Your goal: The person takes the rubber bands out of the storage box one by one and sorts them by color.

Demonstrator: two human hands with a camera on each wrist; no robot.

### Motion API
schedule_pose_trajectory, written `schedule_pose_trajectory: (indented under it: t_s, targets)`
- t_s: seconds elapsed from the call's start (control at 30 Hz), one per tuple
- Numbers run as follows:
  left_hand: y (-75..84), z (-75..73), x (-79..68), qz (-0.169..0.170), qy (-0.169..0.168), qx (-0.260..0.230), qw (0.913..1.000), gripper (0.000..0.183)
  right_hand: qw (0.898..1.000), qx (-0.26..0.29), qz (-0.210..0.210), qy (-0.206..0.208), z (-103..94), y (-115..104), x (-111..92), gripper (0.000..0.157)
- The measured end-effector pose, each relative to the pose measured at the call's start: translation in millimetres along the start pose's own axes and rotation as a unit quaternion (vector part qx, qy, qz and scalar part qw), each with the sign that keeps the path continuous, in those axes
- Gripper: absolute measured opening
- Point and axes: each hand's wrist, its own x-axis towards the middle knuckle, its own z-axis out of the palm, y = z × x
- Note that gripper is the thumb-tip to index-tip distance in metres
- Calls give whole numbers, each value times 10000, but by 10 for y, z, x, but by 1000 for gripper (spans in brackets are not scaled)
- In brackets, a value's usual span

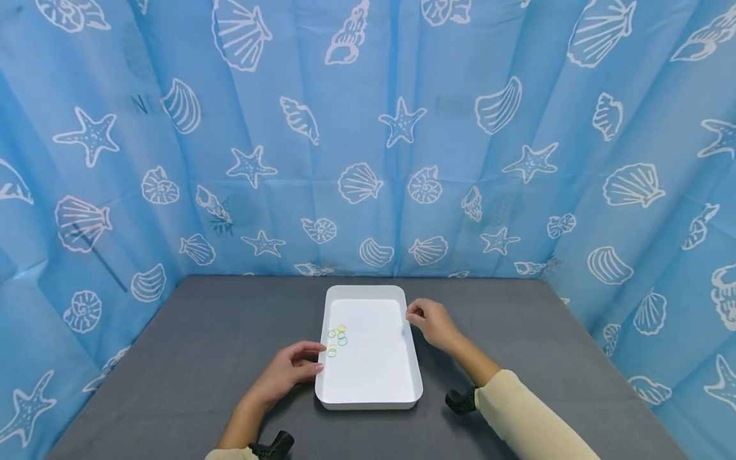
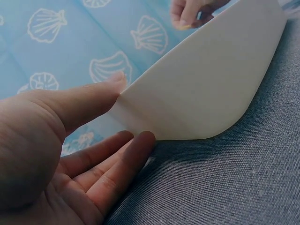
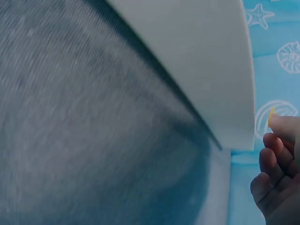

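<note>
The left hand (image 1: 287,372), fingers relaxed, touches the left wall of the white tray (image 1: 368,406) on the grey bench (image 1: 230,332); inside, thin coloured rings (image 1: 338,335) lie near that wall; farther off, by the right rim, the right hand (image 1: 432,324) pinches a small yellow piece (image 3: 272,118); a slackened pinch could drop it outside.

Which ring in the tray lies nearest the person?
The blue-green ring of the pair by the left hand, just below a yellow ring in the head view; all others lie farther up the tray.
</note>
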Motion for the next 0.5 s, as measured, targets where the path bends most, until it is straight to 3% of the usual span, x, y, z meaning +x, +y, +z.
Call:
schedule_pose_trajectory:
  t_s: [0.5]
  targets:
    - [27, 13, -13, 76, 64, 58, 9999, 44, 9989, -432, -4, 194, -96, 392, 17, 9]
